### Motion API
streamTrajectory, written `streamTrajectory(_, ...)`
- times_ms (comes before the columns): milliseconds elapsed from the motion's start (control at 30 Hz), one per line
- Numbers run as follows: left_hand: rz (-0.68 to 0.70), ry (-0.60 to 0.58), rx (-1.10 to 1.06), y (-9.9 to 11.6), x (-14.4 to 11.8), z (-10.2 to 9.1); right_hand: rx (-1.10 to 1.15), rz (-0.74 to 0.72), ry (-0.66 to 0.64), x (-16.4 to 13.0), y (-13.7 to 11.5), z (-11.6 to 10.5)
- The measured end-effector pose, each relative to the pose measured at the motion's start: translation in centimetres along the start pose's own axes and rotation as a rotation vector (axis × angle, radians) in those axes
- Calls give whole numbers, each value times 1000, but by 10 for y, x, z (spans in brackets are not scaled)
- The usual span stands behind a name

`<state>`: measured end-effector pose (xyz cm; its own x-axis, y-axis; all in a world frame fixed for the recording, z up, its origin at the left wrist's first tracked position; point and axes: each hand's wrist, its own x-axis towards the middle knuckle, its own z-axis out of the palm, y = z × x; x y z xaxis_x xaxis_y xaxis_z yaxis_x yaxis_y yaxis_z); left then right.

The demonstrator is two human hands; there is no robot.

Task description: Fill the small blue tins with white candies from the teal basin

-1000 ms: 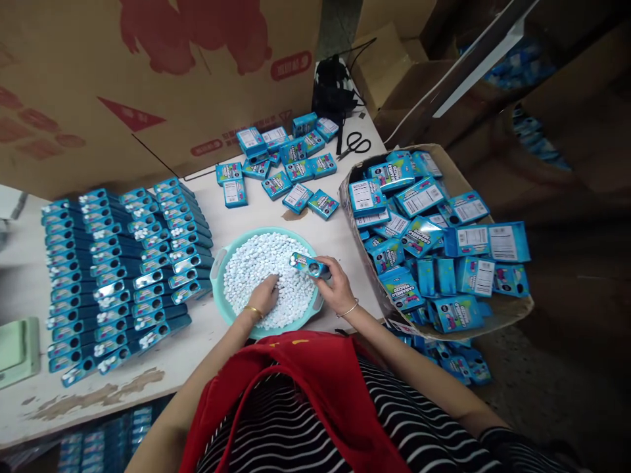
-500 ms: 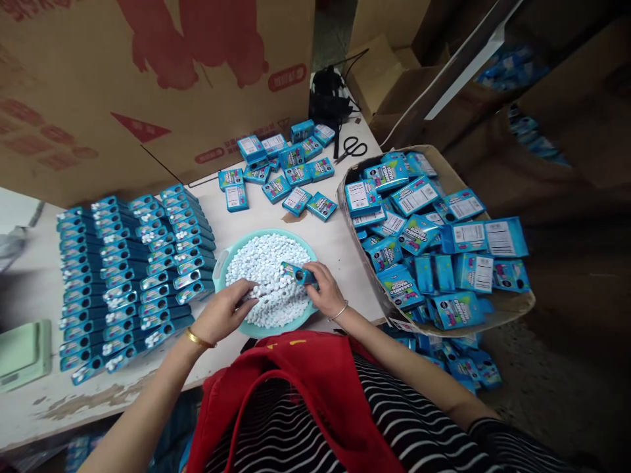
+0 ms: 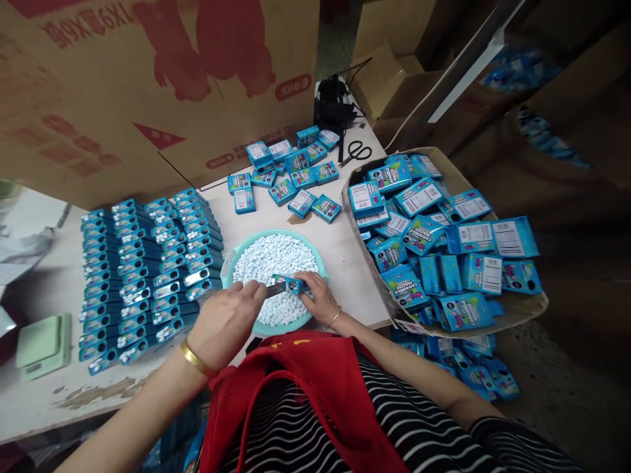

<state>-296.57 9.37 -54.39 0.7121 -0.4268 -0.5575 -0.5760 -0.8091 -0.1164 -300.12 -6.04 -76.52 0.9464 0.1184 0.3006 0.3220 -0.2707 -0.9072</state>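
left hand (image 3: 227, 320) pinches, right hand (image 3: 315, 297) grips 1 blue box (image 3: 290, 284) | 1 basin (image 3: 323, 266)

Scissors (image 3: 355, 153) lie beyond the loose blue boxes (image 3: 290, 174).

A packing workshop: rows of blue boxes (image 3: 148, 276) left of the candy basin (image 3: 236, 249), large cardboard cartons (image 3: 123, 85) behind it.

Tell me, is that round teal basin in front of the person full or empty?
Full. The teal basin is heaped with small white tablets nearly to its rim, with both hands holding a blue box over it.
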Motion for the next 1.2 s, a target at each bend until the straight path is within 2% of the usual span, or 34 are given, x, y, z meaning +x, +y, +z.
streamTrajectory(67,14,95,-117,-12,-3,13,45,13,-3,0,-1,2)
streamTrajectory(167,70,251,-339,-29,1,48,94,25,-41,0,-11,10)
streamTrajectory(300,87,292,-515,-41,9,97,186,-23,-198,13,-23,25)
streamTrajectory(367,35,324,-580,-50,2,111,213,-51,-247,31,-15,26)
streamTrajectory(433,-61,408,-614,-65,-16,122,168,1,-173,60,9,16)
streamTrajectory(500,-185,496,-610,-85,-40,132,46,169,-32,97,47,-1)
streamTrajectory(567,-299,524,-589,-106,-66,147,-205,368,54,136,92,-20)
streamTrajectory(633,-406,488,-564,-124,-87,168,-484,553,-33,168,133,-34)
streamTrajectory(733,-507,357,-554,-140,-98,204,-557,637,-81,194,175,-43)
streamTrajectory(800,-520,282,-561,-143,-90,227,-601,707,-123,200,190,-42)
streamTrajectory(900,-531,254,-541,-145,-64,251,-683,814,-186,199,200,-34)
streamTrajectory(1033,-649,213,-419,-149,-36,264,-744,837,-223,187,199,-24)
streamTrajectory(1200,-688,264,-349,-151,-30,277,-736,746,-236,150,176,-21)
